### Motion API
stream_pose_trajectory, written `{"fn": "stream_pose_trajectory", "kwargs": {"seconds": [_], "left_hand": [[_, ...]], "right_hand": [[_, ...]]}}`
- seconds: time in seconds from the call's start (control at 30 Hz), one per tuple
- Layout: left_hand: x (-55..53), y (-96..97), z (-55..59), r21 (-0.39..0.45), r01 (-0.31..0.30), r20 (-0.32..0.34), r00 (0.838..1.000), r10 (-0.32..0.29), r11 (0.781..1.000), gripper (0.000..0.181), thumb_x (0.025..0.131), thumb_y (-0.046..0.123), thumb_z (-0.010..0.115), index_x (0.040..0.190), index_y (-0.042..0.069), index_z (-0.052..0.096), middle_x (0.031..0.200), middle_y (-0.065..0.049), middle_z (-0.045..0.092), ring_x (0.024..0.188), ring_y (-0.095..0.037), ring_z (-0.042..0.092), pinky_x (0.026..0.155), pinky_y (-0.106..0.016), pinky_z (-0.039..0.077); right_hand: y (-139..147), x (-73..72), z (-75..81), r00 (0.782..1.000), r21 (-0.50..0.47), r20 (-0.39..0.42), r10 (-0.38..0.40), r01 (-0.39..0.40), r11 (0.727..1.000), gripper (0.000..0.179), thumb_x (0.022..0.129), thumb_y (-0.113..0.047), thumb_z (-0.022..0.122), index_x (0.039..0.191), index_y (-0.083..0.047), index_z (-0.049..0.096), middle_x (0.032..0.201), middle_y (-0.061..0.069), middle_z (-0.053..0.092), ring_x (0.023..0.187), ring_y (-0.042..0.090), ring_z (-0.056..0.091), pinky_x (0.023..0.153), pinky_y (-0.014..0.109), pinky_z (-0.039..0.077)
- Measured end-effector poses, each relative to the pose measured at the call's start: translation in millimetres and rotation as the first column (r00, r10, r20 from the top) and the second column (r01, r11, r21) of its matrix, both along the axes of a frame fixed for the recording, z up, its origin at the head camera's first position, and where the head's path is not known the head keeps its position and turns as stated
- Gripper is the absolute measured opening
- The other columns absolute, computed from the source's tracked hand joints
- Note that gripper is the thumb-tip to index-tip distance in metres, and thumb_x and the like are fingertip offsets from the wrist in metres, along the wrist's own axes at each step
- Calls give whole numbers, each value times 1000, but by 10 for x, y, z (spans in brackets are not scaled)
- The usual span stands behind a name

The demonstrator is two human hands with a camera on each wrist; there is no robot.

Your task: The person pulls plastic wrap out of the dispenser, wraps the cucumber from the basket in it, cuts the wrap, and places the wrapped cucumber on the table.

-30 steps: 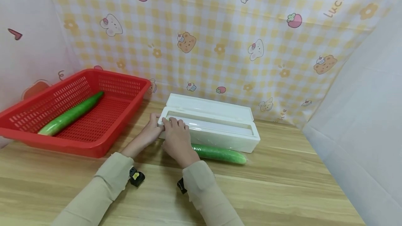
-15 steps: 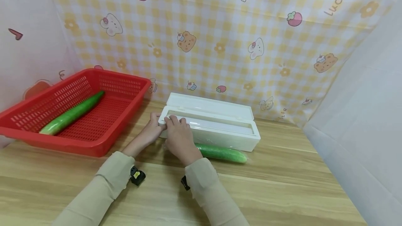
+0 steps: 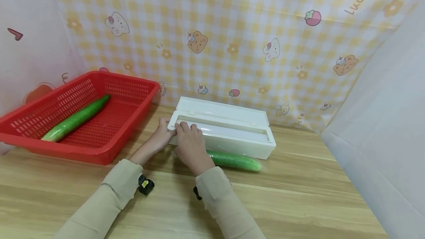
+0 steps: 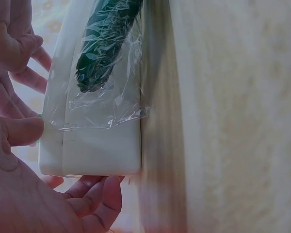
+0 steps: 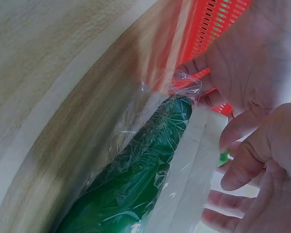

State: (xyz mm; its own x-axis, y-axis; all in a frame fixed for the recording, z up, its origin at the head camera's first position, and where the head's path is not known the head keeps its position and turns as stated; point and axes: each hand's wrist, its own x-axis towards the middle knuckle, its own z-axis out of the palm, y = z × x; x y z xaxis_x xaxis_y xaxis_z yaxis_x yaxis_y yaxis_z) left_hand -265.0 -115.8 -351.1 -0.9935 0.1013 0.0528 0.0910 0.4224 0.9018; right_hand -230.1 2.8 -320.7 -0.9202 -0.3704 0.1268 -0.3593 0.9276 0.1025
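At the left end of the white box (image 3: 237, 148), both your hands work close together, just beside each other. Your left hand (image 3: 159, 135) is grasping this end of the box: the thumb lies on the upper front edge, and the fingers bend around the end wall. Your right hand (image 3: 191, 146) has its fingers bent over the front rim, near the same corner. Between your two thumbs, the right wrist view shows a small green piece (image 5: 223, 158) at the edge of the box. Whether your right fingers pinch this piece or only rest there, I cannot tell.

The box stands on the wooden table (image 3: 299, 198), and its lid (image 3: 222, 111) is leaned back behind it. Through the long slot on top you can see a pale, shiny surface (image 3: 232, 133). Along the front of the box lies the wrapped cucumber (image 3: 234, 160), on the table and partly hidden by your right hand in the head view. Clear film (image 4: 104, 114) goes around it, wrinkled at the near end, and a loose part of the film spreads across the front wall of the box.

To your left, the red basket (image 3: 151, 97) holds a second cucumber (image 3: 78, 121), which lies slanting along its floor. Behind everything hangs a checked yellow and white curtain (image 3: 232, 21).
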Motion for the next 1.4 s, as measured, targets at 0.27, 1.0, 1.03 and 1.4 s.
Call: {"fn": "stream_pose_trajectory", "kwargs": {"seconds": [0.27,1.0,1.03,1.4], "left_hand": [[-6,-4,2,11,11,-4,1000,-11,1000,53,94,17,47,130,-8,17,131,-35,33,123,-40,34,106,-49,26],[-8,15,-18,12,-15,1,1000,15,1000,57,94,22,48,132,-7,17,130,-35,36,122,-38,36,104,-48,29],[-7,15,-21,10,-17,2,1000,17,1000,57,94,22,48,132,-7,17,129,-35,37,122,-38,36,104,-48,29],[-2,22,-2,5,-27,9,1000,27,1000,56,94,19,47,133,-7,17,132,-35,35,125,-39,34,106,-49,27]], "right_hand": [[10,9,6,1000,23,10,-3,2,1000,63,88,-26,60,144,-18,33,143,-3,37,113,22,43,99,35,39],[42,14,-21,999,57,-32,-8,9,998,59,90,-27,57,144,-22,33,141,-7,39,117,25,43,99,43,38],[40,12,-22,1000,65,-25,-9,11,998,59,91,-28,56,145,-22,32,141,-7,38,118,25,42,100,44,38],[74,2,-26,1000,82,-17,-8,9,997,68,87,-33,61,146,-23,29,143,-7,36,119,25,42,99,44,39]]}}
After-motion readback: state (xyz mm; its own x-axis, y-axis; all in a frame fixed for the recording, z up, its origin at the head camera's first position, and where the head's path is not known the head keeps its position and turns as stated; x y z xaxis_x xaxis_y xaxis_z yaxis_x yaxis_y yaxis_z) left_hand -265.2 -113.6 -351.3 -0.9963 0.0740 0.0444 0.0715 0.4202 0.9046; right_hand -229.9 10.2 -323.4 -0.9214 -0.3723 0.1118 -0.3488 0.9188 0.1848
